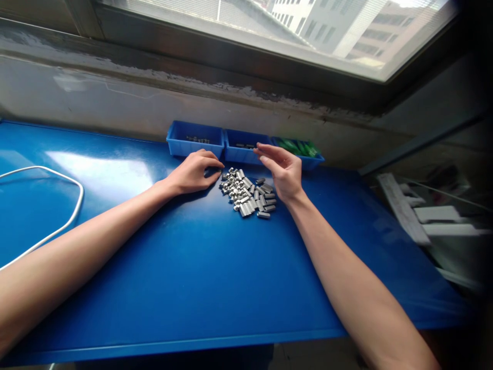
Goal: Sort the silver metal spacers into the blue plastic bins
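A: From the head view, where are the hands?

B: Both are out over the blue counter [200, 267], either side of a pile of small metal sleeves [248, 192]. The left hand [192, 173] lies palm down, its fingers [214, 163] curled loosely with the tips at the left edge of the pile. I can't tell whether a piece is pinched under them.

A: And the right?

B: The right hand [284, 172] is lifted just above the right side of the pile, fingers [265, 151] spread and released, grasping nothing.

A: How far along does the sorting look?

B: Early, I'd judge. Nearly all the sleeves sit in the heap on the counter. The left blue bin [194, 140] holds only a few small dark pieces, and so does the middle blue bin [243, 146], so most of the pile is left.

A: Anything else around?

B: A third bin [306, 154] at the right holds green parts. All three stand in a row against the wall under the window [308, 31], just behind the pile. A white cable [57, 177] loops over the left of the counter, well apart from the hands. Nothing lies between the pile and the bins; the raised right hand partly covers the middle bin's front.
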Tool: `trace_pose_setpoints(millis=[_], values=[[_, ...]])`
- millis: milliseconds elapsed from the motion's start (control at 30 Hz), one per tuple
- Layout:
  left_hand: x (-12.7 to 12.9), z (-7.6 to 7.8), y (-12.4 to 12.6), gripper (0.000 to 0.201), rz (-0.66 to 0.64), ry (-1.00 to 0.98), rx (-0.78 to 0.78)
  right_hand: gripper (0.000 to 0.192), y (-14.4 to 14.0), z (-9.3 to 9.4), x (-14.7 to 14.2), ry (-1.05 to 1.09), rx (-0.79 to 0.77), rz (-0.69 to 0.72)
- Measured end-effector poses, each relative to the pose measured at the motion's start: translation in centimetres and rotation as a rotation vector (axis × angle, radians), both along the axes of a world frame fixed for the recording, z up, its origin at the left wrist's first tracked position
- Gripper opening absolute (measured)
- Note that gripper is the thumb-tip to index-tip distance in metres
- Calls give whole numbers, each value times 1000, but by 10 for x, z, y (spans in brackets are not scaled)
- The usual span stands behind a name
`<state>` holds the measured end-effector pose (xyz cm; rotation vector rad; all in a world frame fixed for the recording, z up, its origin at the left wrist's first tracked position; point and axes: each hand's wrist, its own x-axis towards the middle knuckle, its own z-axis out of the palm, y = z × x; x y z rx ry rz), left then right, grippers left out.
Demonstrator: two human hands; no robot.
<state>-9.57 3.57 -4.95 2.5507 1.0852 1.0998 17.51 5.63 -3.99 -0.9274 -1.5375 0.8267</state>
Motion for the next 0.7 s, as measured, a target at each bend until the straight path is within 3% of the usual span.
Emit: trace_pose_setpoints(millis=[167,533,700], values=[[-2,-3,3,20,29,-54,-44,22,-6,-3,2,-37,-96,29],[0,-5,3,17,-23,-67,-149,19,-8,-6,1,-19,-188,111],[2,-3,2,25,-52,-79,-135,22,-8,-9,3,-13,-215,132]])
